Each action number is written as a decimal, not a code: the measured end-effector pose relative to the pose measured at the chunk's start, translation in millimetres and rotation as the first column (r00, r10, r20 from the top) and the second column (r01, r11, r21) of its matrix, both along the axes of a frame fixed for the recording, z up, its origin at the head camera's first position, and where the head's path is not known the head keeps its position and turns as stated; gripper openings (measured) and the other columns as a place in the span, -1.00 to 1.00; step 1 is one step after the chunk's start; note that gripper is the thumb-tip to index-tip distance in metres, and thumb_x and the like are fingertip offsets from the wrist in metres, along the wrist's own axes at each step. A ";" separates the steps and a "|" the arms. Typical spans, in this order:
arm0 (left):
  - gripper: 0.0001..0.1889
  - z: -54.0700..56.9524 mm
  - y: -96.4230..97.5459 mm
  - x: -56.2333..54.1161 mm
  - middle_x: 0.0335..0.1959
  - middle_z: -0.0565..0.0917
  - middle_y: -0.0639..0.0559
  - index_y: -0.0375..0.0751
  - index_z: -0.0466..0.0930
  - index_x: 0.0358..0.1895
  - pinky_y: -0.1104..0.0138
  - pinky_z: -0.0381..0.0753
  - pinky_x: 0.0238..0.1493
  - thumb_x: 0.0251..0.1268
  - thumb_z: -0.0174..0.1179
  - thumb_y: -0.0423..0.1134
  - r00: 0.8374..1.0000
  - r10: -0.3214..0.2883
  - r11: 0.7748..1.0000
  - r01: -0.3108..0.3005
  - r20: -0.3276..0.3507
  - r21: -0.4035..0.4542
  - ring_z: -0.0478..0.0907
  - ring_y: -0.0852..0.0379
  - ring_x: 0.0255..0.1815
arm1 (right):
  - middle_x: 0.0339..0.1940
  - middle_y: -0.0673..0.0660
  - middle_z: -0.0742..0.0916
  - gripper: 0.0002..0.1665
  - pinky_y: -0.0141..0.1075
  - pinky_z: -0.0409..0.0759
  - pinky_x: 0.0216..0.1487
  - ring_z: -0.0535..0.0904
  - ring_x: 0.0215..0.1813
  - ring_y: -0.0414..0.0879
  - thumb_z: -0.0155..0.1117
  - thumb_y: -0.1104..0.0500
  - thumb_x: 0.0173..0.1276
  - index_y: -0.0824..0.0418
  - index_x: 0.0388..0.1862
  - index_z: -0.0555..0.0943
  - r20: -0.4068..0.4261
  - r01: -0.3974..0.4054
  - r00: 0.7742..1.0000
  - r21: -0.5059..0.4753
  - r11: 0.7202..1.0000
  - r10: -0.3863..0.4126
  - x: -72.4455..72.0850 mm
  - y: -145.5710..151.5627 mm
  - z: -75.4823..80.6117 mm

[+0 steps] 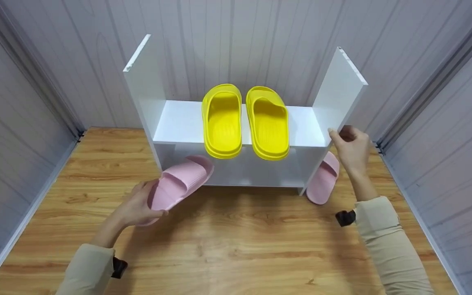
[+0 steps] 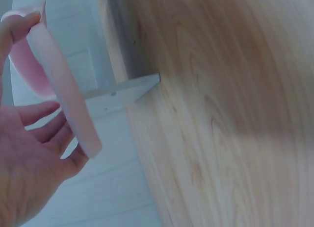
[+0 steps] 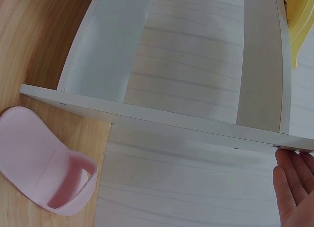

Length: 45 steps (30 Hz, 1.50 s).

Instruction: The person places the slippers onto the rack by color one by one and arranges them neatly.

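My left hand (image 1: 139, 205) grips a pink slipper (image 1: 186, 176) by its heel end, toe tilted up toward the shelf's left front. In the left wrist view the slipper (image 2: 68, 89) stands edge-on, thumb on one side and fingers on the other. My right hand (image 1: 352, 147) is at the white shoe rack's right side panel (image 1: 338, 88). Seen from the right wrist, straight fingers (image 3: 289, 175) touch that panel's outer face. A second pink slipper (image 1: 322, 182) lies on the floor, outside the panel and below my right hand.
Two yellow slippers (image 1: 224, 141) (image 1: 270, 143) sit side by side on the rack's upper shelf (image 1: 180, 123), heels over its front edge. A lower shelf (image 1: 256, 176) lies beneath. Side panels rise above the upper shelf. Pale panelled walls (image 1: 236, 41) enclose the wooden floor (image 1: 236, 246).
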<state>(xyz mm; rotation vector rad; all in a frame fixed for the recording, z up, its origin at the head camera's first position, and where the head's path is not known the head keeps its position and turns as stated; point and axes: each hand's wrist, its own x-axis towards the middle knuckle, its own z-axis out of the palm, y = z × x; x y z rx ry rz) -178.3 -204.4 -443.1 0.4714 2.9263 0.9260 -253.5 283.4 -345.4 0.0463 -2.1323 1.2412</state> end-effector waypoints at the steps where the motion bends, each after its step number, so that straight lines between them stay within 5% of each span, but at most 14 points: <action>1: -0.07 -1.8 2.0 0.1 0.04 0.29 -0.38 -0.49 0.15 0.20 -0.07 0.31 -0.07 -0.26 0.39 -0.06 1.000 0.005 1.000 -0.005 -0.020 0.005 0.27 -0.21 -0.02 | -0.50 0.19 0.63 -0.68 -0.47 0.42 -0.47 0.48 -0.50 -0.17 0.30 0.14 0.10 0.44 -0.40 0.60 0.000 0.001 1.000 0.001 1.000 -0.001 0.0 -0.2 -0.1; 9: -0.07 -13.4 21.1 0.7 0.01 0.30 -0.45 -0.49 0.17 0.19 -0.06 0.29 -0.06 -0.31 0.38 -0.08 0.988 0.093 0.994 -0.085 -0.124 0.070 0.25 -0.27 0.00 | -0.55 0.16 0.62 -0.70 -0.47 0.42 -0.49 0.48 -0.53 -0.19 0.30 0.16 0.09 0.44 -0.44 0.59 -0.017 -0.001 1.000 -0.012 1.000 0.001 -0.5 -0.9 -0.7; 20: -0.08 -35.9 53.2 -5.4 -0.04 0.37 -0.40 -0.49 0.20 0.16 -0.07 0.25 -0.11 -0.37 0.38 -0.09 0.946 0.236 0.967 -0.208 -0.222 0.144 0.28 -0.27 -0.06 | -0.55 0.16 0.62 -0.71 -0.47 0.42 -0.49 0.47 -0.53 -0.19 0.31 0.17 0.09 0.44 -0.44 0.59 -0.014 0.001 1.000 -0.014 1.000 -0.001 -1.6 -1.6 0.1; 34: -0.12 -56.5 76.9 -20.9 -0.12 0.42 -0.41 -0.51 0.25 0.09 -0.09 0.30 -0.26 -0.41 0.38 -0.07 0.867 0.401 0.916 -0.379 -0.295 0.132 0.34 -0.32 -0.15 | -0.47 0.21 0.64 -0.67 -0.47 0.45 -0.42 0.51 -0.47 -0.18 0.30 0.13 0.10 0.44 -0.37 0.60 0.022 0.028 0.999 -0.001 1.000 -0.027 -1.6 -0.8 -0.6; 45: -0.10 -54.6 87.5 -28.0 -0.03 0.40 -0.38 -0.47 0.20 0.15 -0.10 0.29 -0.24 -0.35 0.37 -0.08 0.869 0.436 0.900 -0.411 -0.236 0.147 0.29 -0.29 -0.09 | -0.57 0.12 0.62 -0.70 -0.48 0.39 -0.51 0.47 -0.54 -0.21 0.31 0.14 0.08 0.42 -0.47 0.60 -0.013 0.037 0.999 0.012 0.999 -0.037 -1.0 -0.5 -0.8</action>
